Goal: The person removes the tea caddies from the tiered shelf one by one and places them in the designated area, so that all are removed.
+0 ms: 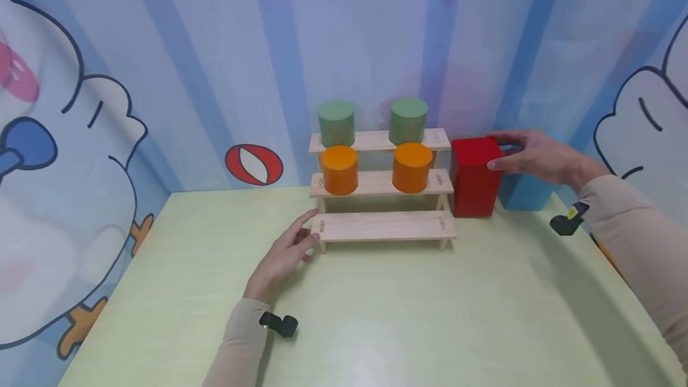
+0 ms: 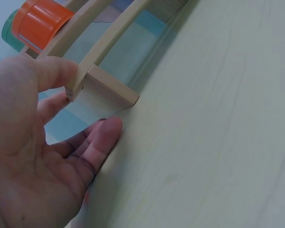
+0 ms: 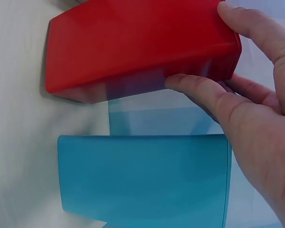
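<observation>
A three-step wooden display stand (image 1: 381, 227) stands against the back wall. My left hand (image 1: 282, 255) is at the left end of its lowest step; thumb and index finger pinch the plank's end (image 2: 78, 80), the other fingers apart from it. My right hand (image 1: 537, 154) holds a tall red box (image 1: 475, 178) near its top right corner, thumb on one face and fingers along the side (image 3: 133, 85). The red box stands upright beside the stand's right end. Two orange canisters (image 1: 340, 171) sit on the middle step and two green canisters (image 1: 408, 121) on the top step.
A blue box (image 1: 524, 193) stands right of the red one, partly behind my right hand, with a narrow gap between them. Printed cloth walls (image 1: 355, 28) enclose the back and sides. The pale table (image 1: 376, 315) spreads in front of the stand.
</observation>
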`<state>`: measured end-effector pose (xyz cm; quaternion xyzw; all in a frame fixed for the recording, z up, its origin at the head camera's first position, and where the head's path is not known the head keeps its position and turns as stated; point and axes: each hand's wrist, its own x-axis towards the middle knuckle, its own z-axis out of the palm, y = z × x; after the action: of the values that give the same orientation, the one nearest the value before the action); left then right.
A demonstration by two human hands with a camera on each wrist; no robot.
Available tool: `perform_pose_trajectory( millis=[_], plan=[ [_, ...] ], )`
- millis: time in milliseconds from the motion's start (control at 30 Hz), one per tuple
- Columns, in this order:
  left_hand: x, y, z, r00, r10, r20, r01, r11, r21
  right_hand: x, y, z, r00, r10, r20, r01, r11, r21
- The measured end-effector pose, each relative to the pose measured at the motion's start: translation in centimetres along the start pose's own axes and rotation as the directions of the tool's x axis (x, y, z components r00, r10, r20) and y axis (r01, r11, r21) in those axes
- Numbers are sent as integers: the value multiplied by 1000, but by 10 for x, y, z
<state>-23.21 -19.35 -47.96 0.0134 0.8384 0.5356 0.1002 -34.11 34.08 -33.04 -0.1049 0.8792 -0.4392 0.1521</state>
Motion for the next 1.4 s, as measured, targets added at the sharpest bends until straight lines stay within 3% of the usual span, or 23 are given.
perform_pose_trajectory(
  millis=[233, 400, 900, 1133, 1400],
  plan=[
    [1, 0, 0, 1000, 7, 12, -7, 1000, -3, -4, -2, -5, 1000, 6, 31, -5, 1000, -30],
    [1, 0, 1, 1000, 12, 19, -12, 1000, -12, -4, -5, -9, 999, -8, 49, 6, 999, 34],
    [4, -1, 0, 999, 15, 29, -14, 1000, -21, -6, -33, -19, 999, -37, -17, 37, 999, -29],
    [10, -4, 2, 999, 26, 19, -25, 1000, -14, -10, -53, -26, 996, -61, -65, 60, 998, -8],
    [17, -6, 2, 1000, 21, 13, -21, 1000, -13, -16, -80, -24, 974, -114, -193, 127, 990, 56]
  ],
)
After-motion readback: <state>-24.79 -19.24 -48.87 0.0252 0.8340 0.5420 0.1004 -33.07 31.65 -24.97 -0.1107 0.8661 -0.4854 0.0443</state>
